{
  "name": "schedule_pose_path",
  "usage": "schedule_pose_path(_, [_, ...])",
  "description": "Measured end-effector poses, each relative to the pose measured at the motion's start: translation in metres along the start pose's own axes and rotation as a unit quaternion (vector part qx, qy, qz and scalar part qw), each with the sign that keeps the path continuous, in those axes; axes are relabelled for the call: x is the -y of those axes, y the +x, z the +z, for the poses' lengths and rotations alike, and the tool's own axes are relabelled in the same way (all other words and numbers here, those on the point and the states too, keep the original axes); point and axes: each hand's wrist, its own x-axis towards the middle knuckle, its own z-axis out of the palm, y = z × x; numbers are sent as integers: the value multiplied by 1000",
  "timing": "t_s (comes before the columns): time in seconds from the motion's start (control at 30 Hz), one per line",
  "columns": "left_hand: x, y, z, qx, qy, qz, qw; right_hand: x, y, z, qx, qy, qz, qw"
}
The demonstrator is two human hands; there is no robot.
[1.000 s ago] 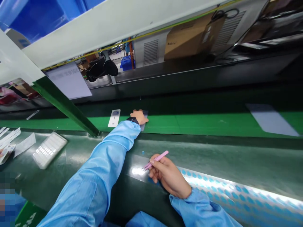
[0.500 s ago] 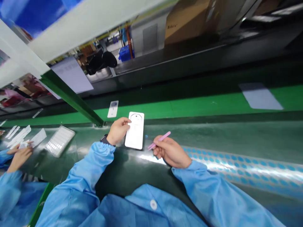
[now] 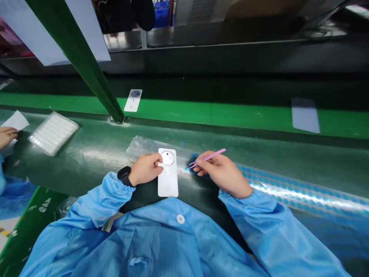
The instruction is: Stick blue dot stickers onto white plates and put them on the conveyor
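My left hand [image 3: 146,168], with a black watch on its wrist, pinches the upper left edge of a white phone back panel [image 3: 168,181]. The panel has a round camera area near its top and lies close to my body. To its right, my right hand [image 3: 223,169] grips pink tweezers [image 3: 213,154]. Their tips point left, by a small blue piece at the end of a clear film strip with rows of blue round stickers [image 3: 276,182]. Whether the tips hold that piece I cannot tell.
Another white panel [image 3: 133,100] lies on the green belt [image 3: 230,115] behind, left of a pale sheet [image 3: 305,115]. A green post [image 3: 86,69] rises at the left, near a clear-covered tray [image 3: 54,133]. A co-worker's hand [image 3: 7,136] shows at the left edge.
My view has tilted down. My left hand has drawn the panel nearer my body. My right hand and tweezers have moved away from the panel to the right, by the sticker strip.
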Motion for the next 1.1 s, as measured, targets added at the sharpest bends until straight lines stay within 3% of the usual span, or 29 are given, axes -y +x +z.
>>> schedule_pose_path(0.23, [2, 1, 4, 27, 145, 73, 986, -2, 7, 4, -32, 85, 69, 993])
schedule_pose_path(0.4, [5, -4, 6, 45, 178, 106, 977, 3, 9, 6, -42, 85, 105, 990])
schedule_pose_path(0.8, [-3, -7, 2, 126, 231, 106, 959, 3, 10, 9, -59, 73, 122, 988])
schedule_pose_path(1.1, [-8, -4, -2, 143, 300, 120, 935, 4, 10, 1, -11, 119, 126, 985])
